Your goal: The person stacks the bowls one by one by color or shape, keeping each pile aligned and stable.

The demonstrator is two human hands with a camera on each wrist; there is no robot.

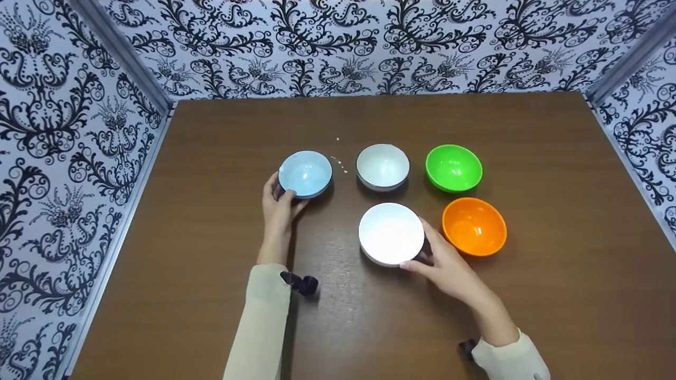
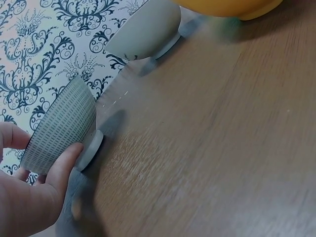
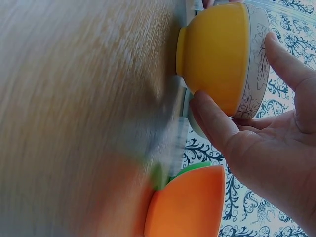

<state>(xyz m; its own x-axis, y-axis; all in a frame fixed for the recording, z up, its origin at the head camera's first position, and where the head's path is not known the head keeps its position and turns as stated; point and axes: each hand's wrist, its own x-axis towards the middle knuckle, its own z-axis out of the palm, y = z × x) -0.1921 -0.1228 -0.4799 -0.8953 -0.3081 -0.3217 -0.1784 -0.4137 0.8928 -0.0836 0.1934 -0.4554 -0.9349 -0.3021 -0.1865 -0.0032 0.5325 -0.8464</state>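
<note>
My left hand grips a light blue bowl at its near left side, thumb against the wall. In the left wrist view this bowl shows a fine dashed pattern outside and a pale foot. On the right, my right hand holds a bowl, white inside, by its right side, thumb at the near rim. The right wrist view shows that bowl yellow outside with a floral band under the rim. Whether either bowl's foot touches the table is hard to tell.
Behind the white-inside bowl stands a pale bowl. A green bowl is right of it, and an orange bowl lies close beside my right hand. Small white bits are scattered on the brown table. Patterned panels border it.
</note>
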